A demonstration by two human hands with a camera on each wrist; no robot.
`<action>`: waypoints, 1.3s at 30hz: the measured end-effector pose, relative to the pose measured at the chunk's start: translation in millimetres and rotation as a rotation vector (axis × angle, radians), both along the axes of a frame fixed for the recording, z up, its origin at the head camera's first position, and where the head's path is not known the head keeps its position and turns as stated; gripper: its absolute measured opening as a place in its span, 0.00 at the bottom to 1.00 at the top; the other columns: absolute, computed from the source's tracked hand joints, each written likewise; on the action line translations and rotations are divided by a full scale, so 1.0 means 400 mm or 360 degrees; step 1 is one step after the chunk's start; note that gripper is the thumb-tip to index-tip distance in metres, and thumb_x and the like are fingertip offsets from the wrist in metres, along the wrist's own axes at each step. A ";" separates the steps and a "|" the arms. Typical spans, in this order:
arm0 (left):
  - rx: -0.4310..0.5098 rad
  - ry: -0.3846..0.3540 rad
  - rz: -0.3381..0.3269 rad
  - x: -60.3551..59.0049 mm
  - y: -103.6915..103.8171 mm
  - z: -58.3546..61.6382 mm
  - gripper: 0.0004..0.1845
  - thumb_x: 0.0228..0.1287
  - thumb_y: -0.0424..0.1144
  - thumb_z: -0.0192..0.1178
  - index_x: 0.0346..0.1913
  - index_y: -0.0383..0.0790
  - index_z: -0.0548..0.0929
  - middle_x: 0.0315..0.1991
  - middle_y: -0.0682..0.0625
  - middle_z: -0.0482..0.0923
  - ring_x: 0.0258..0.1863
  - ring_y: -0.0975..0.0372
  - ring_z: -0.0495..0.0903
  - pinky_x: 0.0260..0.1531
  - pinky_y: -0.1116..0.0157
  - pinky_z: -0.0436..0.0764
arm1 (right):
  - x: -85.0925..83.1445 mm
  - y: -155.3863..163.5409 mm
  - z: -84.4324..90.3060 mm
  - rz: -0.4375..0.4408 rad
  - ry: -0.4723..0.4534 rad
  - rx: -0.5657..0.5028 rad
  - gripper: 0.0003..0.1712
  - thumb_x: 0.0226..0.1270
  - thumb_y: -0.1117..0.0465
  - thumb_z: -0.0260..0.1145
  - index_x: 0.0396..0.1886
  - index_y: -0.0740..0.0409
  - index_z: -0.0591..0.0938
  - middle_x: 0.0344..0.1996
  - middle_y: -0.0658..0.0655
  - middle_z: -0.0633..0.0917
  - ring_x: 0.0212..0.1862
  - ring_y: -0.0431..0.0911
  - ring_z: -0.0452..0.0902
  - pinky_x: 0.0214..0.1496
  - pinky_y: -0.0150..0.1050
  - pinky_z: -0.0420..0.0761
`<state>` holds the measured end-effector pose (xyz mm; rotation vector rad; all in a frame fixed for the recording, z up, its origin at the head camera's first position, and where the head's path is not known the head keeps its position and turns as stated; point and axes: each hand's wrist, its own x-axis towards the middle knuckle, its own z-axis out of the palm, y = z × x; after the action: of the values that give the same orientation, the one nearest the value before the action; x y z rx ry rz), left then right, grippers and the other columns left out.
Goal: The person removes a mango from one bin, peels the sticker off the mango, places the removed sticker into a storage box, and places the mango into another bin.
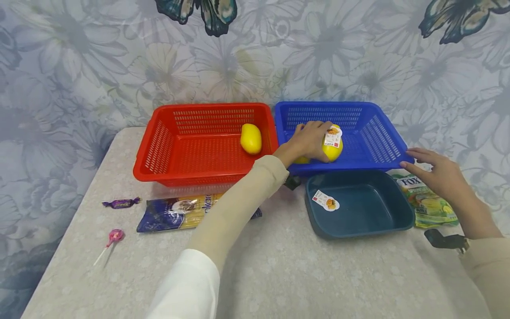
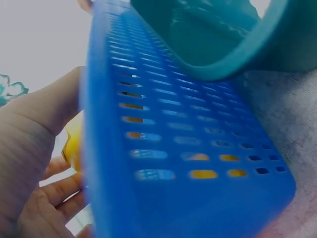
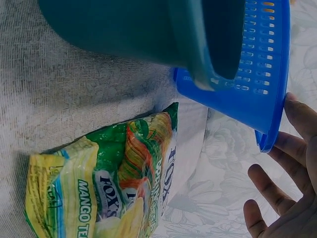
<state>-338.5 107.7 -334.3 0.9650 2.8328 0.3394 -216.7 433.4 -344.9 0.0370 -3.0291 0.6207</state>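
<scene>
My left hand (image 1: pixel 312 138) reaches into the blue basket (image 1: pixel 362 166) and grips a yellow mango (image 1: pixel 331 153) that bears a white label. More yellow fruit (image 1: pixel 303 160) shows low in the basket beneath that hand. In the left wrist view, the basket's slotted wall hides part of the mango and fingers. My right hand (image 1: pixel 436 170) pinches the basket's right front corner, its thumb on the rim and a finger under it in the right wrist view. In the red basket (image 1: pixel 159 177) to the left lies another yellow mango (image 1: pixel 251 139).
A dark teal tub (image 1: pixel 358 230) with a loose label (image 1: pixel 326 200) inside stands before the blue basket. Right of it lies a FOX'S candy bag (image 1: pixel 432 206). At left are a spaghetti pack (image 1: pixel 175 215), a purple-wrapped candy (image 1: pixel 121 203) and a pink lollipop (image 1: pixel 115 235). A patterned wall rises behind.
</scene>
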 end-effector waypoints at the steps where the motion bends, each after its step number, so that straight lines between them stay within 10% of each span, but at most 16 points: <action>1: 0.0008 -0.0001 0.0005 0.002 -0.002 0.004 0.54 0.53 0.63 0.69 0.79 0.52 0.52 0.73 0.52 0.61 0.70 0.57 0.58 0.70 0.52 0.54 | 0.000 0.000 0.000 -0.0002 -0.0007 -0.0002 0.40 0.74 0.40 0.59 0.71 0.65 0.69 0.70 0.74 0.65 0.71 0.75 0.51 0.62 0.78 0.52; 39: 0.0240 0.0069 -0.0063 0.110 -0.130 0.090 0.57 0.50 0.62 0.72 0.79 0.50 0.52 0.74 0.52 0.59 0.70 0.57 0.57 0.65 0.55 0.60 | 0.005 0.002 -0.011 -0.0033 0.0007 0.0001 0.40 0.75 0.41 0.59 0.73 0.65 0.66 0.70 0.75 0.63 0.70 0.77 0.52 0.58 0.79 0.56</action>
<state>-294.3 55.9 -298.2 1.0669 2.8563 0.5408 -214.8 434.0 -349.3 0.0068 -3.0213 0.6175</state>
